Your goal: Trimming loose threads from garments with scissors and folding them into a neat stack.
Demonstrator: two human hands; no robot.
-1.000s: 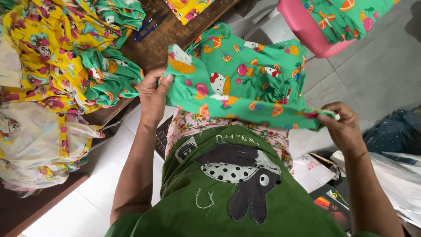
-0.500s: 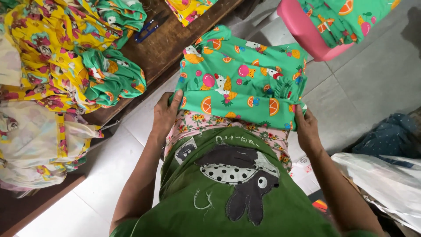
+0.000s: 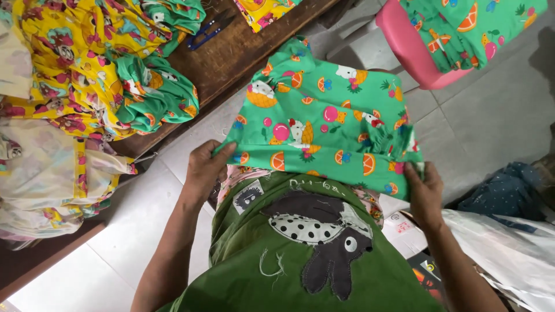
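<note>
Both hands are gripping a green printed cloth (image 3: pixel 324 124) w/ fruit pattern, holding it spread over the lap at center. Left hand (image 3: pixel 205 170) is pinching the near-left edge at approx 9 o'clock of the cloth; right hand (image 3: pixel 425 190) is clutching the near-right corner at approx 4 o'clock. At 11 o'clock a wooden table (image 3: pixel 231 55) is carrying piled yellow & green cloths (image 3: pixel 87 63) and blue-handled scissors (image 3: pixel 209 32). At 1 o'clock a pink stool (image 3: pixel 413 55) is holding more green cloth.
</note>
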